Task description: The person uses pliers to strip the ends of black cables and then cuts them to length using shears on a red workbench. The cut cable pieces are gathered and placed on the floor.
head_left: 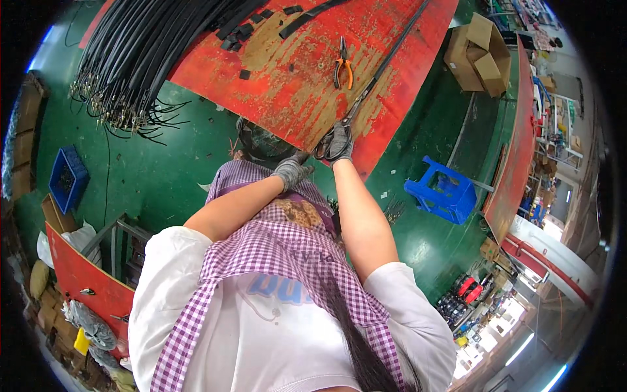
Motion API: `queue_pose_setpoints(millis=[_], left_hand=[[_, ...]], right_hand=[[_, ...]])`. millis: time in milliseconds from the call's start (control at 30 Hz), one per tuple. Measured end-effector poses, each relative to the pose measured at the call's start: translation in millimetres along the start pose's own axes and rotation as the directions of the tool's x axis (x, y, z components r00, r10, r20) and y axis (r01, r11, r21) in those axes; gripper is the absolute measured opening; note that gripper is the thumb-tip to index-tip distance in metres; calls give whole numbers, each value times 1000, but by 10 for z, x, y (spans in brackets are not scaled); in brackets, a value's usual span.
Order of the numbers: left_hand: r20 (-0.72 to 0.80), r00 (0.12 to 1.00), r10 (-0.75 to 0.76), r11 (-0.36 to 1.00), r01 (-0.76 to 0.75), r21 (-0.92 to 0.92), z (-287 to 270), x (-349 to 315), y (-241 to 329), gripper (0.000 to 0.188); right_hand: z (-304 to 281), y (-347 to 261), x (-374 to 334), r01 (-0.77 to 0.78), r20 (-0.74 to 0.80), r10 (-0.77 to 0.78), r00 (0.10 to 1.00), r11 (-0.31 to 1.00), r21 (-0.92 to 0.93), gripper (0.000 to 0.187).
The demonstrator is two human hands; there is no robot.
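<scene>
My right hand (pixel 338 142), in a grey work glove, grips a pair of scissors (pixel 353 111) by the dark loop handles at the near edge of the red worktable (pixel 313 111). The blades point away from me, against the near end of a long black cable or sleeve (pixel 394 49) that runs to the far edge. My left hand (pixel 292 172), gloved the same way, is closed just off the table's near edge, in front of my checked apron. What its fingers hold is too small to make out. Orange-handled pliers (pixel 343 68) lie on the table beyond the scissors.
A thick bundle of black cables (pixel 144 52) overhangs the table's left side, metal tips down. Several cut black pieces (pixel 239 34) lie scattered nearby. A blue stool (pixel 444 191) and an open carton (pixel 480 55) stand right; a blue crate (pixel 68 178) sits left on the green floor.
</scene>
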State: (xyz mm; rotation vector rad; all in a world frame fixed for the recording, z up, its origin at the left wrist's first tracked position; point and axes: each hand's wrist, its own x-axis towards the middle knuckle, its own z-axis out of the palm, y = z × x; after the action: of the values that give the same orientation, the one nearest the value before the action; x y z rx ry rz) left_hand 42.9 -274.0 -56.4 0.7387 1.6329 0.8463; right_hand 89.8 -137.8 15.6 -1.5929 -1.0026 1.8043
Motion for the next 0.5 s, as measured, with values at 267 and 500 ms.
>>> queue_pose_setpoints(millis=[267, 500], left_hand=[[-57, 993, -108, 990, 102, -95, -6, 47, -76, 39], [-66, 990, -127, 989, 121, -86, -100, -54, 171, 36]], right_hand=[[-15, 23, 25, -40, 20, 40, 999, 999, -18, 33], [27, -85, -74, -75, -13, 75, 997, 997, 10, 23]])
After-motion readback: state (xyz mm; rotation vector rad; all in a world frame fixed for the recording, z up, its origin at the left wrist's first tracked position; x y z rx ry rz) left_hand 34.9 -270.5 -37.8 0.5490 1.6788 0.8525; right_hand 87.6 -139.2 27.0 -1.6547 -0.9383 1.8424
